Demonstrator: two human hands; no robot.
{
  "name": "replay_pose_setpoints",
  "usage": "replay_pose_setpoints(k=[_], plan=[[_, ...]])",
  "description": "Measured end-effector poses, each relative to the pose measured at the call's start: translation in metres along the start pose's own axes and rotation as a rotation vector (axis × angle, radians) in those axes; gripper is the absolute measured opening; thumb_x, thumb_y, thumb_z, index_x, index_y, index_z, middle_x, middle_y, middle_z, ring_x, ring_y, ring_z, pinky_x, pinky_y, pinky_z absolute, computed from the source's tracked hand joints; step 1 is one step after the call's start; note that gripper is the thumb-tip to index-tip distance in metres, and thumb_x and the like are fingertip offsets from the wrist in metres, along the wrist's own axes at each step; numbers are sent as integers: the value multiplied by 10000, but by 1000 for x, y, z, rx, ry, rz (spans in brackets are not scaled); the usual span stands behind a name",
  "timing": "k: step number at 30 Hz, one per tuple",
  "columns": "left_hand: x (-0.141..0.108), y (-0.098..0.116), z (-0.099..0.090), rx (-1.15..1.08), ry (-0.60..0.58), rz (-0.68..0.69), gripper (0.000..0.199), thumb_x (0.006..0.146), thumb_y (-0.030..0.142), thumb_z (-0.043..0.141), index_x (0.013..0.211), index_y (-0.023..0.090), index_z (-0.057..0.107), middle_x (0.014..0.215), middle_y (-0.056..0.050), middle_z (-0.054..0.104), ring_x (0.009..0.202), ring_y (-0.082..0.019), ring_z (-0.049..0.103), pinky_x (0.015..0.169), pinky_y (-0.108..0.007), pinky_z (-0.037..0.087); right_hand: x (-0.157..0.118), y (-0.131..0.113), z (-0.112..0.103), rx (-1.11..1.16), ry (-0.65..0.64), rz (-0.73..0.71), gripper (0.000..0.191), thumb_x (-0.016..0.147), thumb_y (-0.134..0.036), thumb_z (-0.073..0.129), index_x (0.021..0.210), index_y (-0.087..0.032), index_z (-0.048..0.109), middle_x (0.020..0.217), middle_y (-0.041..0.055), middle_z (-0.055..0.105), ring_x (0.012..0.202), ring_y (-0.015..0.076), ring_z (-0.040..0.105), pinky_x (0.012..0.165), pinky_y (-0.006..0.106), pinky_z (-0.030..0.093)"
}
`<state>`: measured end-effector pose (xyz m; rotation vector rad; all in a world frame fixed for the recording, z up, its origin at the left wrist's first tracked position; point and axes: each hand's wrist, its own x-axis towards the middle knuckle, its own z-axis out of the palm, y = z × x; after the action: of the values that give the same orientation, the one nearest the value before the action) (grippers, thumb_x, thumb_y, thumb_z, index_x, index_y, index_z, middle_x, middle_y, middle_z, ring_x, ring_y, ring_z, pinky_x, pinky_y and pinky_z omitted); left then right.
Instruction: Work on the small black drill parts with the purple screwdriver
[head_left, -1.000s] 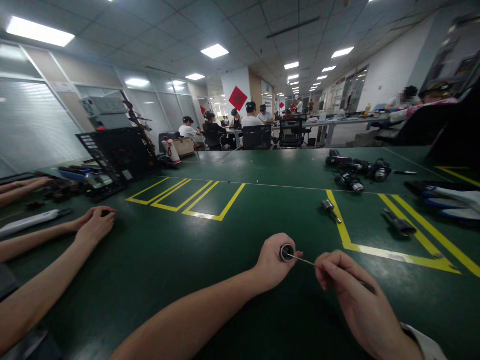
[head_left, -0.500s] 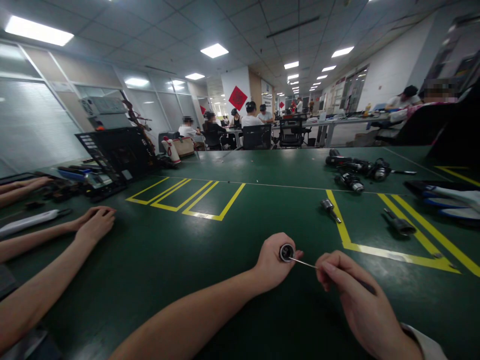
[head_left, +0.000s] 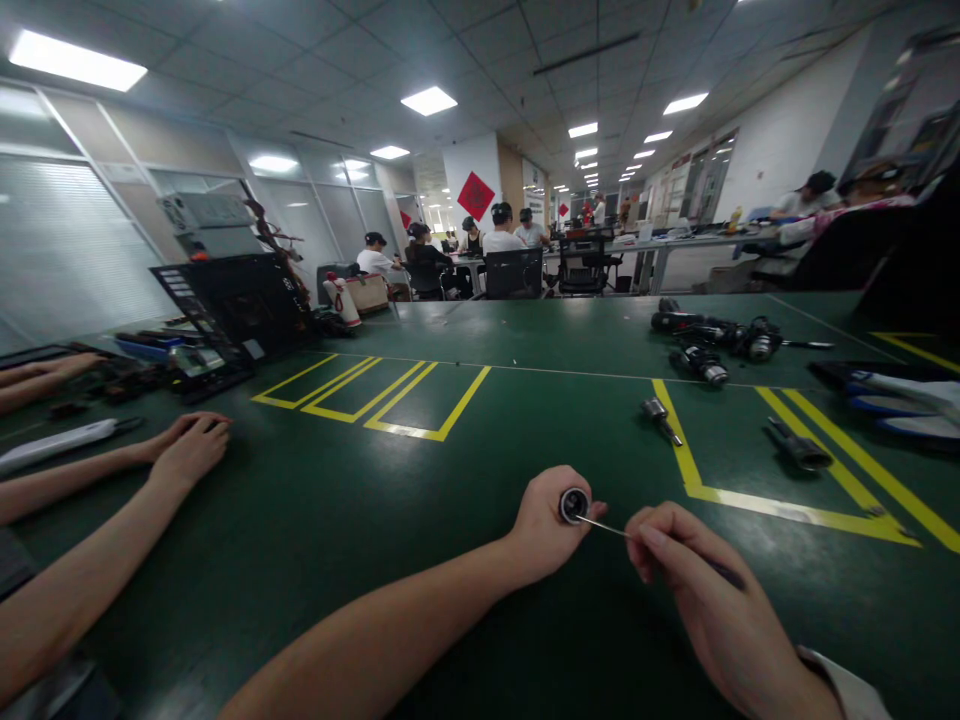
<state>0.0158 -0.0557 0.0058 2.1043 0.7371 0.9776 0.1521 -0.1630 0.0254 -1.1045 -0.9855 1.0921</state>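
My left hand (head_left: 546,532) is wrapped round a hollow cylindrical metal part (head_left: 573,505), its open end facing me. Inside the dark bore some small detail shows, too small to make out. Between thumb and fingers, my right hand (head_left: 694,580) pinches a thin screwdriver-like tool (head_left: 606,526) with a dark handle lying along the palm. The tip of its slim shaft enters the mouth of the cylinder; where it ends inside is hidden. Both hands are just above the green table (head_left: 420,520).
Right of my hands lie a small metal part with a shaft (head_left: 661,420) and a larger socket-shaped part (head_left: 801,448). Dark tool assemblies (head_left: 705,338) lie behind them. Yellow tape (head_left: 795,512) marks the table. At left rest another person's hands (head_left: 191,450), near a white tool (head_left: 60,445).
My right hand has shifted slightly left toward the cylinder, so a little less of the shaft shows. My left hand and the metal part have stayed in place.
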Motion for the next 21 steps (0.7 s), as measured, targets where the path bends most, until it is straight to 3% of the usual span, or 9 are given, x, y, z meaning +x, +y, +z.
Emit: replay_pose_setpoints(k=[11, 21], plan=[[0, -1, 0, -5, 1, -8, 212, 744, 284, 637, 641, 157, 503, 639, 18, 504, 584, -101, 464, 545, -217, 382, -1, 1, 0, 34, 47, -35, 208, 802, -379, 585, 667, -226, 623, 680, 2, 567, 650, 167, 488, 582, 284, 407], [-1, 0, 0, -95, -2, 12, 197, 736, 265, 636, 647, 152, 502, 639, 20, 500, 563, -92, 457, 549, -213, 375, -1, 5, 1, -17, 2, 20, 208, 823, -407, 576, 757, -227, 657, 754, 15, 601, 727, 183, 523, 666, 309, 418]])
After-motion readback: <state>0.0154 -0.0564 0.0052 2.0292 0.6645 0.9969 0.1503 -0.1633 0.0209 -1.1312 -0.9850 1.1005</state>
